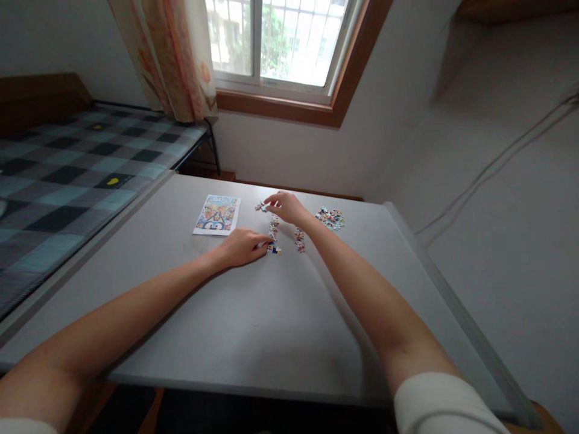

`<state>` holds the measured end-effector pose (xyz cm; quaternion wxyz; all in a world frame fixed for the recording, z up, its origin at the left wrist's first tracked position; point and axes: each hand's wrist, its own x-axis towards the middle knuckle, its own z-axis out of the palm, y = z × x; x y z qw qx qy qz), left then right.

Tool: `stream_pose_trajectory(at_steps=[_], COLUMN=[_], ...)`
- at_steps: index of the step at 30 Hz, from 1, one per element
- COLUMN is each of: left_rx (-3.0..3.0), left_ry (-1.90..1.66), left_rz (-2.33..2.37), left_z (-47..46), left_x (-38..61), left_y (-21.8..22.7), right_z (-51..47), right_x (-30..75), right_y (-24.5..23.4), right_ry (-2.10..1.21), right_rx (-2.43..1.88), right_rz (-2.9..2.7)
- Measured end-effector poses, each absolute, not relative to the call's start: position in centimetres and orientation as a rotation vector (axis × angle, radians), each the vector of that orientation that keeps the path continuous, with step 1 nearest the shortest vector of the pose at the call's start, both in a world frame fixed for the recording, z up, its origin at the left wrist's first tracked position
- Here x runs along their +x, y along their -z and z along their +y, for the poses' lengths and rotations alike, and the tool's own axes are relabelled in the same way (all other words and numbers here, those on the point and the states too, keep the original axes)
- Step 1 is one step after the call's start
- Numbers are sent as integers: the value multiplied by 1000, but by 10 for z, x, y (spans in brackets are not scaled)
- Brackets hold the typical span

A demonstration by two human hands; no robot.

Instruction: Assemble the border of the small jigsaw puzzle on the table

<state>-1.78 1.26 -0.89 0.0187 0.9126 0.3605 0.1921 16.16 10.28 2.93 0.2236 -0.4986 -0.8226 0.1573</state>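
My left hand [246, 246] rests on the table with its fingers closed at the near end of a joined strip of jigsaw puzzle pieces [274, 228]. My right hand [288, 207] reaches over the strip's far end, thumb and fingers pinched on a puzzle piece beside a small cluster of pieces [260, 207]. The piece in that pinch is mostly hidden by the fingertips. A second short strip of joined pieces [300, 240] lies under and beside my right forearm. Right of my right hand, a heap of loose puzzle pieces [330, 218] is spread out.
A colourful printed picture sheet [218, 214] with a penguin lies left of the strips on the grey-white table [253, 325]. To the left stands a bed with a checked cover [113, 150]. A window [280, 42] and curtain [176, 60] are behind; a wall borders the right.
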Motion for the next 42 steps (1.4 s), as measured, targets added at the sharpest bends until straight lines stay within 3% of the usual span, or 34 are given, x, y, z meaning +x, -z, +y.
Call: stream_pose_trajectory(at_steps=[12, 21, 29, 33, 42], left_rx=[2817, 2823, 2807, 2811, 2804], left_ry=[-588, -581, -600, -579, -596], left_rz=[1111, 1125, 1118, 1128, 1124], left_z=[13, 13, 12, 11, 12], left_x=[-17, -16, -16, -16, -18], left_y=[10, 10, 8, 7, 9], right_z=[138, 139, 96, 56, -4], right_x=[132, 129, 148, 180, 211], right_y=[-14, -12, -33, -37, -9], right_ry=[-416, -393, -863, -934, -570], right_rx=[-1563, -1458, -1157, -1088, -1277], right_rz=[-2364, -2335, -1963, -1860, -1856])
